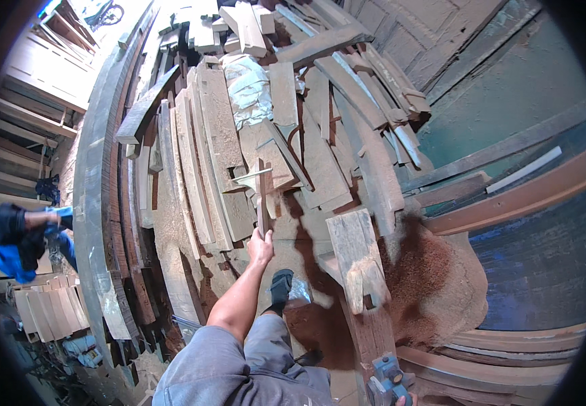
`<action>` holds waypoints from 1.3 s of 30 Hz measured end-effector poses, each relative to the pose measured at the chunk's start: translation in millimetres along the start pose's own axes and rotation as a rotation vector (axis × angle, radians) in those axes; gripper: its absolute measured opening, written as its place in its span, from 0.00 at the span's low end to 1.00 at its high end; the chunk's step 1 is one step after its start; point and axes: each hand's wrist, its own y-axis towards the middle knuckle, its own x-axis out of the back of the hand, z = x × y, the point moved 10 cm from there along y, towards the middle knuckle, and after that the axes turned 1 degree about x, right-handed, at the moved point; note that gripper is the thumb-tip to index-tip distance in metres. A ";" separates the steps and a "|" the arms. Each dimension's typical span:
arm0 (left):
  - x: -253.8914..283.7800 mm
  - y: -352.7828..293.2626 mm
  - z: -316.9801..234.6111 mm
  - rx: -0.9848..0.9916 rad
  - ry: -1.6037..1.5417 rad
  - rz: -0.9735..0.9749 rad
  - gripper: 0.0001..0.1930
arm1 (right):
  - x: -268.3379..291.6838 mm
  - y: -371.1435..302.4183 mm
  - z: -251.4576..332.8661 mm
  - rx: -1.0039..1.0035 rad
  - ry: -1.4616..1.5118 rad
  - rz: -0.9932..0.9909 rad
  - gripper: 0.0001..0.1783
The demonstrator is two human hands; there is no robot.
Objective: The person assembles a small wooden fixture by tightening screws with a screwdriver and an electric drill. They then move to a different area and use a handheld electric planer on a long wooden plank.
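Note:
My left hand (pixel 261 247) is closed around the lower end of a narrow wooden strip (pixel 262 203), which points away from me over the stacked boards. A thin pale crosspiece (pixel 251 178) meets or lies behind the strip's upper part; I cannot tell if they are joined. At the bottom edge, only part of my right hand (pixel 406 400) shows, its fingers bent beside a blue-grey power tool (pixel 389 379) that looks like an electric planer. That tool rests on a long wooden beam (pixel 368 333). A weathered block (pixel 355 254) lies at the beam's far end.
Dusty boards (pixel 217 122) cover the floor ahead, with a crumpled silvery sheet (pixel 247 88) among them. Reddish sawdust (pixel 428 271) is heaped right of the beam. Long dark timbers (pixel 97 183) run along the left. Beyond them, a person in blue (pixel 19 240) bends over.

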 end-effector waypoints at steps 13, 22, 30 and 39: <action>68.6 -356.9 -42.5 0.028 -1.035 0.811 0.23 | 45.4 4.0 49.9 0.191 0.093 0.048 0.28; 51.1 -673.5 -67.9 -0.121 -0.755 1.219 0.23 | 78.4 -72.1 71.2 0.650 0.700 0.118 0.37; -24.2 -794.8 -97.2 -0.520 -0.217 1.492 0.38 | 141.1 -62.4 -75.0 -0.041 1.696 0.059 0.30; -103.0 -762.0 -80.8 -0.062 -0.426 0.683 0.36 | 183.1 -217.5 -321.4 -0.514 1.364 -0.574 0.20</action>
